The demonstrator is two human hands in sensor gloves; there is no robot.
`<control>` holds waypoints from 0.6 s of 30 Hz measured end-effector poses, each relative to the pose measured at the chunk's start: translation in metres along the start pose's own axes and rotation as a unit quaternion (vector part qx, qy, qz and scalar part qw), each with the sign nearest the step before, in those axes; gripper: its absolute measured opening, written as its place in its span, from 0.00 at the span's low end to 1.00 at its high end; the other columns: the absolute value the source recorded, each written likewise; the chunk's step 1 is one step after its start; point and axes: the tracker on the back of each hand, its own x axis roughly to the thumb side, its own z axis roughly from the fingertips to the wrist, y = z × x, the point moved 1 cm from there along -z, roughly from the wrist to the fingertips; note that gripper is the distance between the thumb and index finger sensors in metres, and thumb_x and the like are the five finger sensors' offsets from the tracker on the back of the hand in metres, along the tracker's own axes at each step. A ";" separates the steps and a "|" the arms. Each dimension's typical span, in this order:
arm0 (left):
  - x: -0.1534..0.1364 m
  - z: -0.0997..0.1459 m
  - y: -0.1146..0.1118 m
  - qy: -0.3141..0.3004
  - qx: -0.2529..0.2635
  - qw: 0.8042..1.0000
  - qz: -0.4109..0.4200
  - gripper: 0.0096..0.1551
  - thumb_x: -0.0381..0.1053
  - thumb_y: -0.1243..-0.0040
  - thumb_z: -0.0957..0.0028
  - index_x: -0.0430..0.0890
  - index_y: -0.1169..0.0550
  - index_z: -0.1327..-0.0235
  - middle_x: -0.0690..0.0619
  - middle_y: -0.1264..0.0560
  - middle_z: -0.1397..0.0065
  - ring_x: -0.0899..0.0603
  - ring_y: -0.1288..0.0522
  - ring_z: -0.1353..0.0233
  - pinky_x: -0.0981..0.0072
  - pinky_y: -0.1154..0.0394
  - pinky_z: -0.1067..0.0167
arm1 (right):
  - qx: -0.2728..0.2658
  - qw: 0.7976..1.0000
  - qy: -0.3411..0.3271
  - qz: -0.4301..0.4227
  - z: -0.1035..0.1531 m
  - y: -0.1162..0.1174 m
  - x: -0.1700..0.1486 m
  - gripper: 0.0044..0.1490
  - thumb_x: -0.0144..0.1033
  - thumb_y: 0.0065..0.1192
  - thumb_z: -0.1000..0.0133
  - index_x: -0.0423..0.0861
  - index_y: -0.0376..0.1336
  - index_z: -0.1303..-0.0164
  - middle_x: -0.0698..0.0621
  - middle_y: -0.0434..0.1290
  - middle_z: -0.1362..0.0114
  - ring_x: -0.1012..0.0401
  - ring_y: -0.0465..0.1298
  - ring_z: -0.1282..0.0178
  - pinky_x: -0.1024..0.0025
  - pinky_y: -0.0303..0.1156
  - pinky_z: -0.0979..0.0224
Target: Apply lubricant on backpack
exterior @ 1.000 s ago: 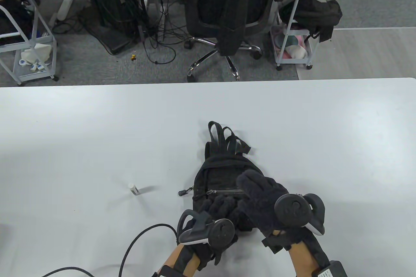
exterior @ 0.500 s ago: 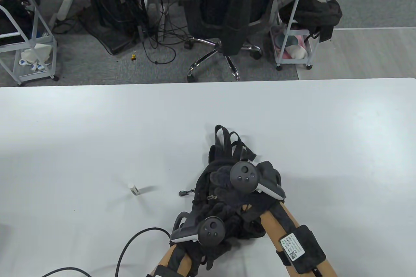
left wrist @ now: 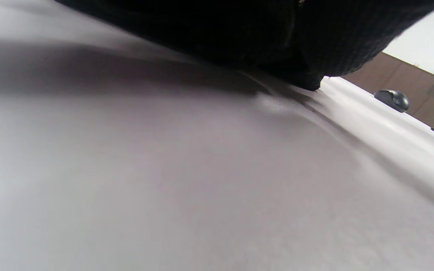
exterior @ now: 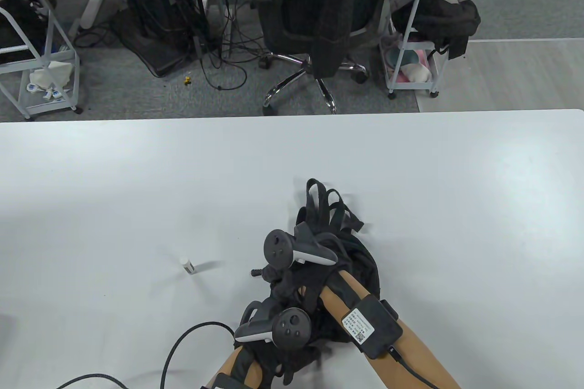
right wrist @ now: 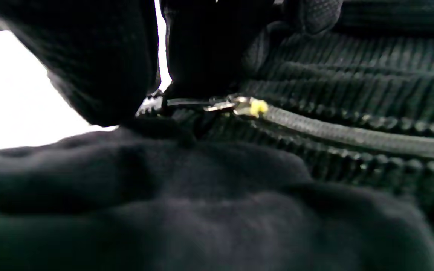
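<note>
Table view shows us the black backpack (exterior: 356, 266) lying near the front middle of the white table (exterior: 137, 188), its straps (exterior: 326, 206) bunched at the far end. Our right hand (exterior: 292, 270) reaches across onto the bag's left side, tracker up; its fingers are hidden, so we cannot tell how far they close. Our left hand (exterior: 273, 329) rests against the bag's near edge, grip also unclear. In the right wrist view we see gloved fingers (right wrist: 202, 49) at a zipper slider (right wrist: 239, 106) on ribbed black fabric. A small white lubricant bottle (exterior: 188, 265) stands well left of the bag.
</note>
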 end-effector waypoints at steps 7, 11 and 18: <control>-0.001 -0.001 -0.001 0.000 -0.003 1.000 0.002 0.45 0.63 0.38 0.50 0.54 0.41 0.20 0.47 0.52 0.15 0.38 0.53 0.15 0.42 0.59 0.24 | 0.011 1.000 0.018 -0.008 -0.014 0.008 -0.005 0.35 0.50 0.84 0.53 0.68 0.70 0.35 0.62 0.70 0.29 0.56 0.75 0.34 0.47 0.62 0.19; -0.001 -0.001 -0.001 0.001 -0.003 1.000 0.001 0.45 0.63 0.38 0.50 0.54 0.41 0.20 0.46 0.51 0.14 0.37 0.52 0.15 0.41 0.59 0.24 | -0.032 0.998 0.029 0.050 -0.012 0.005 0.005 0.33 0.49 0.86 0.54 0.68 0.71 0.38 0.63 0.76 0.32 0.58 0.81 0.37 0.50 0.68 0.24; -0.001 -0.001 -0.001 0.000 -0.001 1.000 0.000 0.44 0.63 0.38 0.50 0.55 0.40 0.20 0.46 0.51 0.14 0.37 0.52 0.15 0.41 0.58 0.24 | -0.043 0.997 0.026 0.064 -0.010 0.004 0.008 0.27 0.42 0.83 0.50 0.67 0.72 0.40 0.61 0.78 0.35 0.59 0.82 0.41 0.52 0.69 0.25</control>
